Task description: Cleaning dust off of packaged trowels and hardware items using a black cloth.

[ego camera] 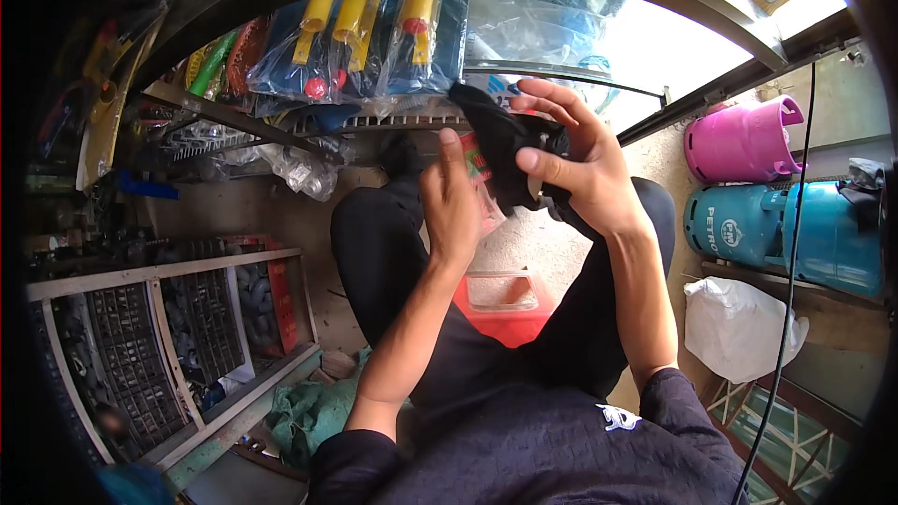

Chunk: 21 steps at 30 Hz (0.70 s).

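In front of my knees, my right hand (586, 154) holds a black object (499, 137), its thumb and fingers spread around the object's right side. What exactly the black object is I cannot tell; a shiny metal part shows on it. My left hand (452, 200) is upright at its left, thumb up, beside a clear plastic bag (491, 207) with a red and green printed label (476, 158). The inner side of the left hand is hidden, so its grip does not show. Below the hands, between my thighs, is a red plastic stool (506, 312).
A metal-framed shelf with bagged yellow and blue goods (358, 42) crosses the front. Pink (736, 140) and teal gas cylinders (736, 224), a white sack (736, 330) and a hanging black cable (793, 238) are at right. A metal rack of black crates (168, 273) stands left.
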Motion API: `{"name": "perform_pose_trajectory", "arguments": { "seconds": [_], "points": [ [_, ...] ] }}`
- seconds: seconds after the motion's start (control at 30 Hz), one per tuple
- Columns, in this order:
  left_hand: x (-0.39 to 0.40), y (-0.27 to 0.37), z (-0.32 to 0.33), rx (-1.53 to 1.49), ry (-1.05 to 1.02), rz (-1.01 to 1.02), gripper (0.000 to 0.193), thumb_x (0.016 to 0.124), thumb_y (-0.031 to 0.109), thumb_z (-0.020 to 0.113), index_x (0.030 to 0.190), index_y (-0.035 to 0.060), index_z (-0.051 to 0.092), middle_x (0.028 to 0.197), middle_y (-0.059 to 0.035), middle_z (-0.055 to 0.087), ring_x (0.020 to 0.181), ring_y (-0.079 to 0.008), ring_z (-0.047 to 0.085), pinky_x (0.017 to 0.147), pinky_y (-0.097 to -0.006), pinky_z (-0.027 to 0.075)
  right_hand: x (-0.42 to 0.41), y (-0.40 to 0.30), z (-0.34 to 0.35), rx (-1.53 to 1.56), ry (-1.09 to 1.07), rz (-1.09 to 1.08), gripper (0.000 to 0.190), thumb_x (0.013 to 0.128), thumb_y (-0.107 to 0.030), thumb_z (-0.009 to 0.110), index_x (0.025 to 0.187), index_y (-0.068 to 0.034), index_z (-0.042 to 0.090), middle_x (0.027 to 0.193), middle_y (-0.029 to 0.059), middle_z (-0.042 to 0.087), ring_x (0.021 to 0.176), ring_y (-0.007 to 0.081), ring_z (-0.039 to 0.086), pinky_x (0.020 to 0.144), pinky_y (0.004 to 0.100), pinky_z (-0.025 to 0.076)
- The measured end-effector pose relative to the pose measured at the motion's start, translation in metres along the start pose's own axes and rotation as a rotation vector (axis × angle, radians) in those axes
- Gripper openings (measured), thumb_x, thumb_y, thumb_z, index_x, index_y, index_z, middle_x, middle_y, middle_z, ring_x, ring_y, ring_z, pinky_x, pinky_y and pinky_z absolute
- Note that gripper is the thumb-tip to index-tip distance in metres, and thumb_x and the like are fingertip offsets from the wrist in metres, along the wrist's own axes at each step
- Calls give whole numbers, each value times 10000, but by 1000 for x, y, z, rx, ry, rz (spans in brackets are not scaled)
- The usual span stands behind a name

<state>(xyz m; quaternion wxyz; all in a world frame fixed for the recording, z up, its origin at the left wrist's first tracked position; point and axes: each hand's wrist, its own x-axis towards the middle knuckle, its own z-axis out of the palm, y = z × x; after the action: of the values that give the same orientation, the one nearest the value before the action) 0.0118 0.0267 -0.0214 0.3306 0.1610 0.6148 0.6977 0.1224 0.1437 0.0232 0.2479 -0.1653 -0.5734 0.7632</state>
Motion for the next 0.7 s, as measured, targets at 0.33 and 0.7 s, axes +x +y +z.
{"name": "perform_pose_trajectory", "arguments": {
  "seconds": [0.33,0.7],
  "points": [
    [7,-16,0,96,136,76,650,1076,532,347,670,37,459,613,30,431,600,-76,374,540,-314,313,1,4,-17,-974,187,-297,380,908,-23,647,1280,-92,614,1178,153,587,1107,338,599,934,389,479],
    [6,-6,10,-44,115,57,666,1093,492,325,1002,-46,706,731,-10,595,667,-74,495,604,-285,411,-16,-24,10,-441,266,-121,211,980,-217,658,953,-8,637,915,45,649,870,123,612,774,287,481]
  ]
}}
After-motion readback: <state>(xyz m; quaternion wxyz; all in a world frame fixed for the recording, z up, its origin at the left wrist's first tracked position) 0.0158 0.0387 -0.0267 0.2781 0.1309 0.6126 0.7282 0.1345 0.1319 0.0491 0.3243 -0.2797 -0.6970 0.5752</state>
